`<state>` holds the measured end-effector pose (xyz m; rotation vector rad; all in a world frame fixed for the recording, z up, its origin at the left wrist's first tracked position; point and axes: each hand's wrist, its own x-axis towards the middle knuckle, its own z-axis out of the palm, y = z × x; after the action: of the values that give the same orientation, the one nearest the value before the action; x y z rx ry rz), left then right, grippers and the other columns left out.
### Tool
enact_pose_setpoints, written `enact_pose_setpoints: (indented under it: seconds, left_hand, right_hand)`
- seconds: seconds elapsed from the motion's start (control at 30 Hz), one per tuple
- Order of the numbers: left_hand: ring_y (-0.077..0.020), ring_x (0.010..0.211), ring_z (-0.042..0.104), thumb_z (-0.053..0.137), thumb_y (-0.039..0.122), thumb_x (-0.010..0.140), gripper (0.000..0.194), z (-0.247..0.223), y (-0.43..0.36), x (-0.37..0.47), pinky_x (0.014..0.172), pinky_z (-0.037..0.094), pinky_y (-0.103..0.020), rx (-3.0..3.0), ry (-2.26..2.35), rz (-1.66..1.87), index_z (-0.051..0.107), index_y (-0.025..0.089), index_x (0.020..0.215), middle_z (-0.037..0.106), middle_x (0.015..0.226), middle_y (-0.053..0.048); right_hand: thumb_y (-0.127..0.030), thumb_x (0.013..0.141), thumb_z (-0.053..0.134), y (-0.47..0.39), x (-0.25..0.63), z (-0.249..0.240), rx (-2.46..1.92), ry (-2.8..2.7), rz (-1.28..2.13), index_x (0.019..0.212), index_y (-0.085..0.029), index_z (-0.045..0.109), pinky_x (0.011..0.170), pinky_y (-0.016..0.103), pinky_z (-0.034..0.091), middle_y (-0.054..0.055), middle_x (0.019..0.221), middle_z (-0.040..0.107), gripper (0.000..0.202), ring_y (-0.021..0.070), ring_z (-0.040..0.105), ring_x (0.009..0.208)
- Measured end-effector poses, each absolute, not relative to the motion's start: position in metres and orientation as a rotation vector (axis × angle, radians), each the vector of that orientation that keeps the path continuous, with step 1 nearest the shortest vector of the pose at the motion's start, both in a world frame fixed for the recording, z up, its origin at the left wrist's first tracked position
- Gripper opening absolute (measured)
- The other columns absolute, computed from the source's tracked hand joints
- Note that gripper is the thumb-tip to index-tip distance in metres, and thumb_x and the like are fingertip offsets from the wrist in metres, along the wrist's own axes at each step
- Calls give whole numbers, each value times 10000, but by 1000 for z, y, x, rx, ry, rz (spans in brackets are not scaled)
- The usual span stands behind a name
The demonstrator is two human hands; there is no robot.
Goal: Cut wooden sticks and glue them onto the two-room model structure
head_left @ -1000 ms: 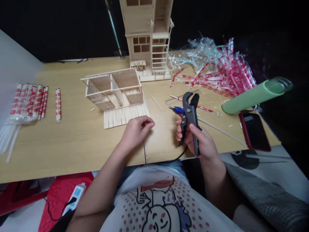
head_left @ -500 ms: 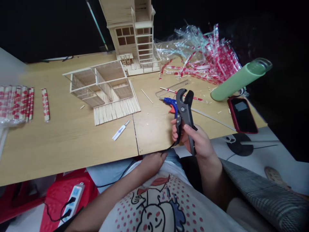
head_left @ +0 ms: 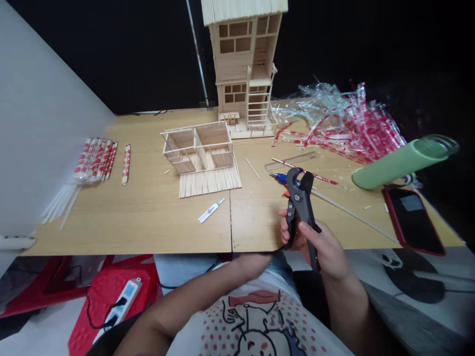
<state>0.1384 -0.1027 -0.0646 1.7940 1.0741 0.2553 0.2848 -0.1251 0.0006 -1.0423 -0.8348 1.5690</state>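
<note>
My right hand (head_left: 328, 247) is wrapped around the handles of a black pipe cutter (head_left: 299, 197), held upright over the table's front edge with its jaws apart. Behind the cutter, partly covered by it, lies a blue hot glue gun (head_left: 279, 177). My left hand (head_left: 258, 266) rests in my lap by the table edge, its fingers hidden. Left of the cutter lies a small white tool with a blade-like tip (head_left: 211, 211). Further back stand an open-topped stick-built room (head_left: 198, 146) and a taller stick-built house (head_left: 232, 74) with a ladder.
Wrapped chopsticks (head_left: 94, 160) lie at left, with one packet (head_left: 126, 163) apart. Crumpled wrappers (head_left: 356, 123), a ruler (head_left: 293, 161), a green cylindrical container (head_left: 397, 165) and a red-cased phone (head_left: 413, 217) occupy the right. A power strip (head_left: 120, 306) sits on a red stool (head_left: 87, 309) below.
The camera view has swung left and up, so the tabletop things appear further right and lower. The right hand still grips the cutter, and the left stays in the lap.
</note>
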Motion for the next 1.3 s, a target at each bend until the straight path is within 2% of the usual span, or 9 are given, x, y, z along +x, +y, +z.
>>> enact_pose_setpoints:
  seconds: [0.07, 0.13, 0.2, 0.23, 0.4, 0.6, 0.7, 1.0, 1.3]
  left_hand:
    - [-137, 489, 561, 614, 164, 800, 318, -57, -110, 119, 453, 427, -183, 1801, 908, 197, 663, 258, 500, 605, 488, 27]
    - [-133, 588, 624, 725, 112, 716, 150, -42, -111, 97, 570, 471, -173, 1751, 694, 173, 737, 228, 621, 694, 614, 11]
    - [-154, 727, 671, 734, 161, 771, 71, -21, -104, 73, 704, 503, -205, 1590, 561, 222, 786, 183, 814, 748, 778, -44]
    - [-166, 779, 676, 694, 227, 839, 128, -9, -98, 61, 741, 509, -227, 1476, 531, 262, 792, 165, 891, 753, 838, -79]
    - [-107, 591, 577, 759, 356, 796, 209, 28, -64, 18, 556, 471, -216, 1113, 612, 354, 810, 167, 869, 690, 821, -76]
    - [-103, 636, 591, 756, 303, 786, 203, 22, -30, 13, 623, 496, -219, 1145, 1030, 795, 764, 167, 937, 679, 764, -30]
    - [-98, 614, 607, 792, 270, 734, 183, 19, -19, 18, 620, 505, -213, 1060, 1088, 921, 714, 160, 858, 672, 712, -8]
    - [-95, 563, 587, 771, 232, 653, 136, 34, -5, 34, 540, 467, -199, 1100, 1175, 937, 670, 146, 682, 683, 663, -27]
    - [-75, 505, 543, 759, 220, 640, 134, 35, -3, 36, 500, 439, -190, 1100, 1183, 897, 651, 143, 660, 658, 616, -14]
  right_hand:
    - [-406, 952, 578, -123, 285, 2, -1076, -887, 1560, 1193, -207, 620, 686, 332, 482, 65, 942, 582, 315, 190, 552, 774]
    - [-409, 960, 564, -120, 283, 4, -1113, -954, 1553, 1200, -202, 615, 699, 341, 478, 68, 945, 582, 321, 194, 554, 777]
    - [-412, 966, 556, -114, 278, 6, -1138, -1021, 1563, 1196, -201, 609, 702, 338, 474, 63, 949, 583, 317, 189, 561, 772]
    - [-414, 967, 556, -110, 275, 7, -1144, -1055, 1574, 1188, -199, 609, 701, 332, 473, 58, 944, 584, 313, 184, 564, 767]
    - [-442, 951, 585, -90, 252, 8, -1172, -1168, 1636, 1185, -172, 608, 694, 303, 458, 35, 886, 586, 358, 159, 563, 729]
    - [-493, 948, 571, -81, 235, 11, -1219, -1252, 1673, 1166, -157, 592, 681, 290, 433, 31, 873, 583, 401, 161, 548, 742]
    - [-503, 941, 579, -84, 229, 15, -1263, -1314, 1677, 1147, -165, 592, 699, 282, 420, 28, 895, 567, 396, 161, 535, 770]
    - [-506, 932, 587, -86, 223, 24, -1289, -1406, 1635, 1115, -172, 600, 692, 261, 399, 9, 858, 534, 380, 152, 476, 767]
    - [-498, 941, 563, -87, 225, 23, -1434, -1541, 1475, 954, -184, 591, 590, 253, 379, -13, 739, 530, 315, 138, 477, 657]
